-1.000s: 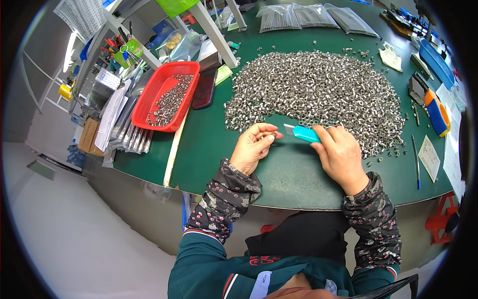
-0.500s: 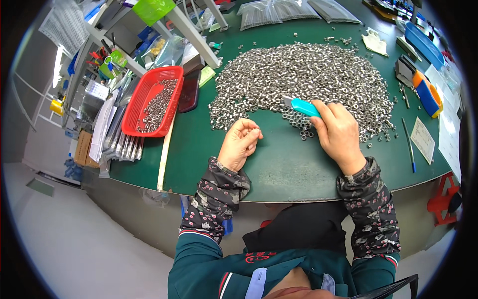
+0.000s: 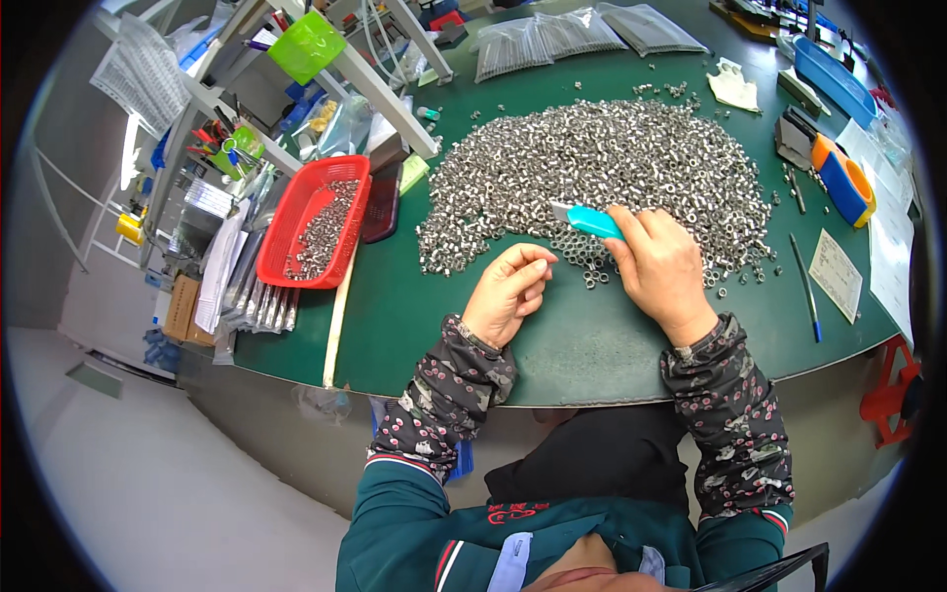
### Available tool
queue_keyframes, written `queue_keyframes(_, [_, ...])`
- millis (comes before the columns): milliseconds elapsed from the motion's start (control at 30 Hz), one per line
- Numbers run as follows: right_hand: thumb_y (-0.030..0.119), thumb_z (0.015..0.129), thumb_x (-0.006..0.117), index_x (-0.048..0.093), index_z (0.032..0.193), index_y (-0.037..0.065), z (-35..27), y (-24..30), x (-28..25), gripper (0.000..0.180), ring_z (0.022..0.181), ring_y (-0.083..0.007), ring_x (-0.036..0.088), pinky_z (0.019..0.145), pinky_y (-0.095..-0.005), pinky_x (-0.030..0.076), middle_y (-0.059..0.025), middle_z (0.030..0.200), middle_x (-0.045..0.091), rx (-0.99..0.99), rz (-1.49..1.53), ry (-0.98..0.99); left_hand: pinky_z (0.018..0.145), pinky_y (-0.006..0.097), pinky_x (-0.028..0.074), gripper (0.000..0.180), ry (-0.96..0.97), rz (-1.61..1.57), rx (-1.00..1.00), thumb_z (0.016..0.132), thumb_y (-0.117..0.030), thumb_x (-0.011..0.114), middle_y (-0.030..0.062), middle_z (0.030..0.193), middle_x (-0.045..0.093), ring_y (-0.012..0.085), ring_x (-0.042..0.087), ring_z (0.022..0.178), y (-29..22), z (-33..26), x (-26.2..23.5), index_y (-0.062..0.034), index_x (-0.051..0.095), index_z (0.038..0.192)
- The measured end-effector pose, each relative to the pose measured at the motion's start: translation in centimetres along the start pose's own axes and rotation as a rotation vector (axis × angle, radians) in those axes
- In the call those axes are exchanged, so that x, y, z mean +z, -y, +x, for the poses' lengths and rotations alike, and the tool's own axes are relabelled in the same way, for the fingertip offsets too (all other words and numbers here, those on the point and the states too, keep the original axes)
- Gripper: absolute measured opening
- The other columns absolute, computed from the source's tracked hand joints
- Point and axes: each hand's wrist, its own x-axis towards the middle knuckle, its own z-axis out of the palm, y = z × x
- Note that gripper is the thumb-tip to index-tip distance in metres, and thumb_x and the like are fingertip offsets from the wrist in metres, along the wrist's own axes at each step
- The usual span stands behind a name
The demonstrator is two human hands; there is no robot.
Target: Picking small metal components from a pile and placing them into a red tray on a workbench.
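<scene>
A wide heap of small shiny metal rings, nut-like in shape [image 3: 592, 163], spreads over the green table [image 3: 582, 355]. My right hand [image 3: 663, 268] is closed round a teal-handled utility knife [image 3: 595, 221], whose short blade points left over the heap's near edge. Beneath and just in front of the knife, several rings lie in a flat single layer. My left hand [image 3: 509, 294] is beside this layer, to the left, with thumb and fingers curled together at the tips. Whatever it may pinch is too small or hidden to make out.
On the left stands a red plastic basket [image 3: 314, 222] with more metal pieces, beside a dark flat device [image 3: 383, 202]. To the right lie a pen [image 3: 806, 286], a paper slip [image 3: 836, 276] and a blue-orange tape dispenser [image 3: 844, 183]. Clear bags [image 3: 552, 37] lie at the back.
My left hand has moved right, closer to the knife and the flat layer of rings. My right hand has shifted slightly left with the knife. The whole view has shifted a little.
</scene>
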Motion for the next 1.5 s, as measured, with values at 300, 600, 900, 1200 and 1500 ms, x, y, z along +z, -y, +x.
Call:
queue_keyframes(300, [0.021,0.079,0.068,0.06,0.097,0.009,-0.5,0.7,-0.1,0.023,0.069,-0.0238,0.055,0.061,-0.0365,0.046,-0.0061,0.071,0.052,-0.068,0.069,0.136,0.044,0.014,0.032,0.018,-0.251,0.172,0.187,0.088,-0.003,0.063,0.0055,0.095,0.063,-0.0005,0.047,0.064,0.3,-1.0,-1.8,-0.0044,0.057,0.105])
queue_keyframes(600, [0.022,0.077,0.069,0.06,0.096,0.01,-0.6,1.5,0.2,0.024,0.07,-0.0236,0.056,0.061,-0.0368,0.047,-0.0059,0.072,0.053,-0.095,0.108,0.23,0.044,0.013,0.03,0.023,-0.22,0.201,0.228,0.087,-0.001,0.063,0.0034,0.095,0.062,-0.0009,0.045,0.059,0.6,-1.3,-2.6,-0.0045,0.055,0.109])
queue_keyframes(900, [0.022,0.078,0.069,0.061,0.094,0.009,-0.8,1.6,0.2,0.022,0.069,-0.024,0.058,0.06,-0.038,0.048,-0.0065,0.07,0.054,-0.098,0.112,0.269,0.058,0.015,0.039,0.037,-0.31,0.302,0.301,0.083,0.004,0.065,0.0038,0.095,0.063,0.0015,0.05,0.07,0.4,-1.5,-1.6,-0.0041,0.051,0.116])
queue_keyframes(1200, [0.023,0.08,0.067,0.062,0.093,0.009,-1.0,1.4,0.3,0.019,0.068,-0.0243,0.058,0.059,-0.0378,0.048,-0.0067,0.068,0.054,-0.078,0.113,0.332,0.066,0.017,0.042,0.037,-0.336,0.582,0.421,0.081,0.004,0.066,0.0036,0.092,0.064,0.002,0.051,0.072,0.9,-1.4,-1.6,-0.004,0.052,0.114])
queue_keyframes(1500, [0.018,0.077,0.068,0.062,0.101,0.007,-0.3,1.9,-0.2,0.027,0.066,-0.0253,0.055,0.058,-0.0376,0.045,-0.0069,0.071,0.052,-0.096,0.069,0.116,0.061,0.017,0.042,0.037,-0.315,0.35,0.294,0.083,0.004,0.064,0.0048,0.091,0.064,0.0043,0.054,0.074,0.2,-1.8,-1.2,-0.0033,0.051,0.116])
